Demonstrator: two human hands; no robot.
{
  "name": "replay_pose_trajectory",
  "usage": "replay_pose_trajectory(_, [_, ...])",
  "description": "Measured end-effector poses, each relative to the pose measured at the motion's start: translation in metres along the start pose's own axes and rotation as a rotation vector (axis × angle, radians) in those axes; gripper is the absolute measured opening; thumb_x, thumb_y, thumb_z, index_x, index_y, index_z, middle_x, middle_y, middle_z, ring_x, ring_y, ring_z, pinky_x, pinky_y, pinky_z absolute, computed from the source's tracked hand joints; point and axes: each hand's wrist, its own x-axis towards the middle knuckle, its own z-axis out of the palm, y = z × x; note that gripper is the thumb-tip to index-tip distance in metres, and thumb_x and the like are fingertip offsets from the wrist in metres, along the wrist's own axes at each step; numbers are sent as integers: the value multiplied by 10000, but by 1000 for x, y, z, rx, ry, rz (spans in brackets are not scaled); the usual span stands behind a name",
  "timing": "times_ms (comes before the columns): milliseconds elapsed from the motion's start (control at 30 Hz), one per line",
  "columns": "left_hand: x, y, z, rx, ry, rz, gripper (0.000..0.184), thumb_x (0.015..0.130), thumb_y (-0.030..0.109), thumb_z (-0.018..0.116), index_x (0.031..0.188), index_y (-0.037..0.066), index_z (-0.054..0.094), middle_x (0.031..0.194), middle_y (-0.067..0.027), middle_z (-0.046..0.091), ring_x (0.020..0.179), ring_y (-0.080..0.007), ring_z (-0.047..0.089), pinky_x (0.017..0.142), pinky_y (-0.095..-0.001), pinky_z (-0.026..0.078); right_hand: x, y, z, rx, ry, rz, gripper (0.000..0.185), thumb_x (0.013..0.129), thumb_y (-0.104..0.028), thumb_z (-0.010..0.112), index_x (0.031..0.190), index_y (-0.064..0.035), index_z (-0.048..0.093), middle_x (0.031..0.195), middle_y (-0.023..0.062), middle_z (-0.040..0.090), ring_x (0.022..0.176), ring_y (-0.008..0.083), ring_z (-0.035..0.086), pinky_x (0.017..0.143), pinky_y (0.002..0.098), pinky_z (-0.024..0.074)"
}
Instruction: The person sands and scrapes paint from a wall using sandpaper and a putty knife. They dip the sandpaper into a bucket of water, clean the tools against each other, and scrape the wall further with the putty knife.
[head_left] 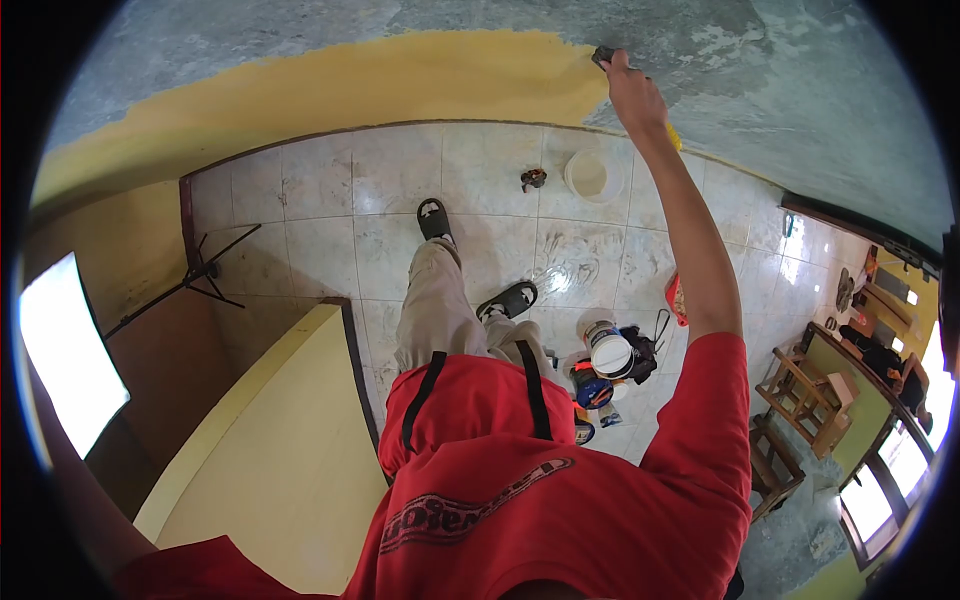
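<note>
My right hand is raised at arm's length to the wall, its fingers closed around a paintbrush. The paintbrush's dark head meets the wall at the right edge of a yellow painted band. A yellow end, seemingly its handle, shows beside my wrist. Around the band, the wall is patchy grey-blue. My left arm runs along the lower left edge, and its hand is out of view.
On the tiled floor are a white bucket, a small dark object, a red container and a white-lidded tub among other items. A tripod stand, a low partition and wooden furniture stand around. Another person is at far right.
</note>
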Motion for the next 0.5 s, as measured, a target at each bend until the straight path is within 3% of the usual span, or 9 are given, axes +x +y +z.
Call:
replay_pose_trajectory(200, [2, 1, 1, -11, 6, 1, 632, 813, 208, 770, 1380, 78, 523, 1379, -133, 523, 1271, -278, 488, 1069, -473, 363, -8, -24, 16, 177, 88, 144, 362, 1097, -408, 366, 1115, -53, 432, 920, 315, 705, 922, 535, 676, 767, 622, 550])
replay_pose_trajectory(500, [3, 5, 4, -11, 12, 14, 614, 814, 199, 768, 1366, 67, 533, 1359, -140, 539, 1251, -277, 507, 1055, -464, 379, -4, -17, 5, 47, 22, 60, 437, 1083, -451, 382, 1169, -26, 439, 940, 323, 702, 923, 525, 681, 765, 590, 563])
